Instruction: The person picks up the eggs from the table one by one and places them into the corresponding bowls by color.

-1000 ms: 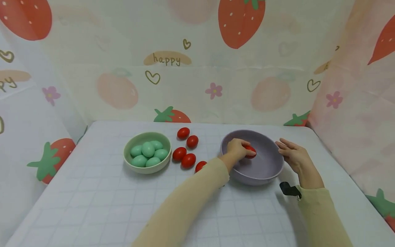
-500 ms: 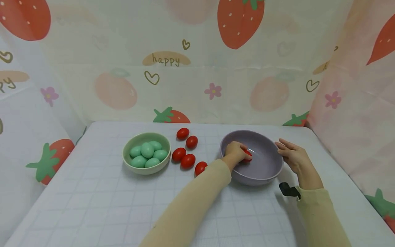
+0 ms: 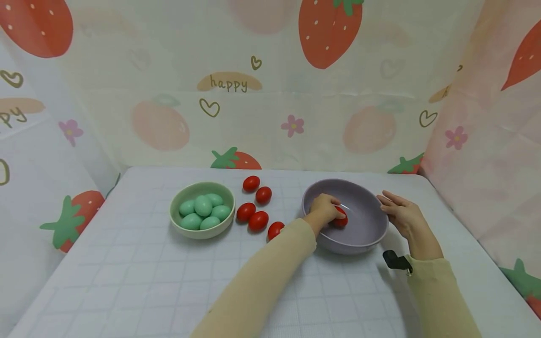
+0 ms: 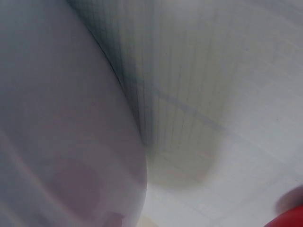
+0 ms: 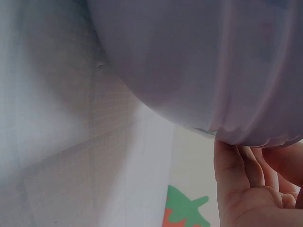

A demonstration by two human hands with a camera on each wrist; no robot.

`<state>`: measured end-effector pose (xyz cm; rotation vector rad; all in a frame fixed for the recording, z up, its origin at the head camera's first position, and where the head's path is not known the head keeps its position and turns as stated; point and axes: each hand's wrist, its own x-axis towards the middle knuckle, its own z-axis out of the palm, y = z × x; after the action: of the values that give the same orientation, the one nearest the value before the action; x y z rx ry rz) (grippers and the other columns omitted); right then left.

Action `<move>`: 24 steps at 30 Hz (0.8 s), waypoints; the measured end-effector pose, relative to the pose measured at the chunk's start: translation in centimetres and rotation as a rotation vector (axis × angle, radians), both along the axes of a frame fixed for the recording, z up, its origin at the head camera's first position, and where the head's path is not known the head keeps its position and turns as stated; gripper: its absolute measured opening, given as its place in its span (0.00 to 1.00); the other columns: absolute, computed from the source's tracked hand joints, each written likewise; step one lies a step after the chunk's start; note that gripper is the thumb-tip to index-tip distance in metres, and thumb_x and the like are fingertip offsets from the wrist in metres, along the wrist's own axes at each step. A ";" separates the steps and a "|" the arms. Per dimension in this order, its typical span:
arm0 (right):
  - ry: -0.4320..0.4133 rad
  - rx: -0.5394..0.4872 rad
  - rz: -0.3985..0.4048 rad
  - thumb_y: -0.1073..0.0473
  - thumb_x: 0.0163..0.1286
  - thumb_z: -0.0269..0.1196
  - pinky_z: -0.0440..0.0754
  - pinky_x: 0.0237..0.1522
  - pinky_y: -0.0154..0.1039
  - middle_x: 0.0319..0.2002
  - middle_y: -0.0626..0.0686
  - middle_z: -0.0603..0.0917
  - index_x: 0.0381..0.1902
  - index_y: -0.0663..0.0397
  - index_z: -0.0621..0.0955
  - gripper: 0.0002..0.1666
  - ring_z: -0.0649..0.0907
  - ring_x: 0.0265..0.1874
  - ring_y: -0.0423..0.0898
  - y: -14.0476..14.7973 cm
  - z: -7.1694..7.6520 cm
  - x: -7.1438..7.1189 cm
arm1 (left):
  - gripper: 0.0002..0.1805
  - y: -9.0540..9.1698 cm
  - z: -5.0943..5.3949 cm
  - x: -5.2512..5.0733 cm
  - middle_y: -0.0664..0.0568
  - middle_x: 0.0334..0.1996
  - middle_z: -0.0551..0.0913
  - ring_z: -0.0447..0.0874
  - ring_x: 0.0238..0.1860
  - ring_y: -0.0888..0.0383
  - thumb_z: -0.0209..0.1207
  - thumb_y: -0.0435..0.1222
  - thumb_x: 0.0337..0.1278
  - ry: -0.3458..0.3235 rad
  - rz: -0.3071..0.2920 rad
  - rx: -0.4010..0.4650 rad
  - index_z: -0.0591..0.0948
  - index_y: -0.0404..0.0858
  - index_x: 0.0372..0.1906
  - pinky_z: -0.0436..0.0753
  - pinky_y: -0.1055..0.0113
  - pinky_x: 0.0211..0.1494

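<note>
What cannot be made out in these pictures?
Head view: part of the glossy red oval egg inside the round purple bowl, hidden by the left hand.
Head view: part of the nearest red oval egg outside it, hidden by the left beige fabric sleeve.
Right wrist view: the bowl's inside, hidden by its outer wall.

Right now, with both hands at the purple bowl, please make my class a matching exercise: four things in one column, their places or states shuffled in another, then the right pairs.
Things:
1. Left hand
2. Right hand
3. Green egg-shaped pieces
4. Loose red pieces

Places or states:
A. Inside the pale green bowl
B. Lying on the table
C. At the outer side of the purple bowl
D. Holding a red piece

Pairs: 1-D, 2-C, 3-A, 4-B
</note>
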<state>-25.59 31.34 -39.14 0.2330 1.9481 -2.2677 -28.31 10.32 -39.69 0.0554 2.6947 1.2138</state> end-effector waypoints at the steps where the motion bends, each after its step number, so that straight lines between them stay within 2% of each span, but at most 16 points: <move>1: 0.000 -0.007 0.000 0.77 0.68 0.54 0.79 0.40 0.24 0.34 0.34 0.85 0.75 0.66 0.47 0.43 0.82 0.36 0.28 0.0 0.0 0.0 | 0.20 -0.1 0.1 0.0 0.54 0.46 0.86 0.79 0.49 0.57 0.75 0.38 0.43 0.000 -0.002 0.006 0.88 0.47 0.46 0.72 0.76 0.48; 4: 0.005 -0.033 0.000 0.77 0.68 0.55 0.79 0.40 0.24 0.35 0.35 0.85 0.75 0.65 0.47 0.43 0.82 0.36 0.28 0.0 0.0 0.0 | 0.20 -0.3 0.4 0.2 0.55 0.47 0.85 0.78 0.50 0.58 0.75 0.37 0.44 -0.001 -0.011 0.031 0.88 0.46 0.47 0.72 0.77 0.49; 5: 0.008 -0.047 -0.001 0.77 0.68 0.55 0.79 0.40 0.25 0.35 0.36 0.86 0.75 0.63 0.51 0.42 0.83 0.36 0.28 0.0 0.0 0.0 | 0.20 -0.4 0.5 0.2 0.54 0.48 0.85 0.78 0.51 0.58 0.75 0.36 0.44 -0.001 -0.015 0.050 0.87 0.45 0.48 0.72 0.77 0.50; 7: 0.017 -0.076 0.000 0.77 0.67 0.56 0.79 0.41 0.25 0.36 0.37 0.86 0.71 0.54 0.65 0.36 0.83 0.37 0.29 0.0 -0.1 0.1 | 0.21 -0.7 0.7 0.4 0.54 0.49 0.85 0.78 0.53 0.57 0.74 0.36 0.45 0.009 -0.023 0.088 0.87 0.44 0.49 0.73 0.77 0.52; 9: 0.026 -0.097 0.000 0.78 0.67 0.57 0.78 0.42 0.25 0.36 0.38 0.86 0.58 0.45 0.80 0.28 0.83 0.38 0.29 0.0 -0.2 0.1 | 0.21 -1.1 0.9 0.7 0.52 0.50 0.85 0.78 0.54 0.57 0.74 0.35 0.46 0.029 -0.039 0.135 0.86 0.42 0.50 0.74 0.77 0.52; 10: 0.027 -0.104 -0.003 0.78 0.67 0.57 0.78 0.42 0.25 0.36 0.38 0.86 0.49 0.41 0.84 0.26 0.83 0.38 0.30 0.0 -0.2 0.2 | 0.21 -1.3 1.0 0.8 0.51 0.50 0.84 0.78 0.54 0.56 0.73 0.34 0.46 0.034 -0.043 0.172 0.86 0.41 0.50 0.74 0.76 0.53; 12: 0.029 -0.108 -0.009 0.78 0.67 0.56 0.78 0.42 0.25 0.36 0.39 0.86 0.35 0.39 0.86 0.25 0.83 0.38 0.30 -0.1 -0.3 0.3 | 0.22 -1.9 1.2 1.2 0.50 0.50 0.84 0.79 0.54 0.55 0.73 0.32 0.47 0.054 -0.060 0.235 0.85 0.39 0.51 0.75 0.76 0.53; 13: 0.029 -0.106 -0.011 0.78 0.67 0.56 0.78 0.41 0.25 0.36 0.39 0.86 0.33 0.39 0.86 0.25 0.83 0.38 0.30 -0.1 -0.3 0.3 | 0.22 -2.2 1.3 1.4 0.48 0.51 0.84 0.79 0.54 0.54 0.72 0.31 0.47 0.063 -0.073 0.280 0.85 0.38 0.52 0.75 0.76 0.53; 16: 0.027 -0.098 -0.019 0.77 0.68 0.55 0.78 0.41 0.25 0.37 0.38 0.86 0.36 0.40 0.87 0.25 0.83 0.38 0.30 -0.2 -0.4 0.4 | 0.23 -3.4 1.6 2.0 0.46 0.51 0.84 0.79 0.54 0.52 0.70 0.30 0.50 0.082 -0.101 0.369 0.83 0.35 0.54 0.77 0.73 0.54; 19: 0.034 -0.084 -0.015 0.77 0.68 0.55 0.78 0.43 0.25 0.37 0.38 0.86 0.51 0.43 0.83 0.25 0.83 0.39 0.29 -0.2 -0.4 0.4 | 0.24 -4.9 1.9 2.5 0.47 0.53 0.83 0.78 0.56 0.51 0.69 0.31 0.52 0.097 -0.118 0.407 0.81 0.34 0.57 0.76 0.70 0.57; 22: 0.042 -0.067 -0.011 0.77 0.68 0.55 0.78 0.43 0.25 0.38 0.37 0.86 0.68 0.52 0.70 0.32 0.82 0.39 0.29 -0.2 -0.4 0.3 | 0.24 -6.2 2.3 2.9 0.47 0.55 0.82 0.77 0.58 0.50 0.68 0.31 0.54 0.083 -0.117 0.431 0.80 0.36 0.59 0.76 0.68 0.59; 24: 0.045 -0.057 -0.009 0.77 0.68 0.55 0.78 0.43 0.25 0.37 0.36 0.85 0.72 0.57 0.62 0.36 0.82 0.39 0.28 -0.1 -0.4 0.2 | 0.25 -7.1 2.6 3.2 0.47 0.56 0.81 0.76 0.60 0.50 0.67 0.31 0.55 0.067 -0.115 0.462 0.79 0.36 0.60 0.76 0.66 0.59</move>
<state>-25.42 31.22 -39.52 0.1868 1.9044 -2.3500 -25.09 3.17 -37.12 0.3132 2.3650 1.7918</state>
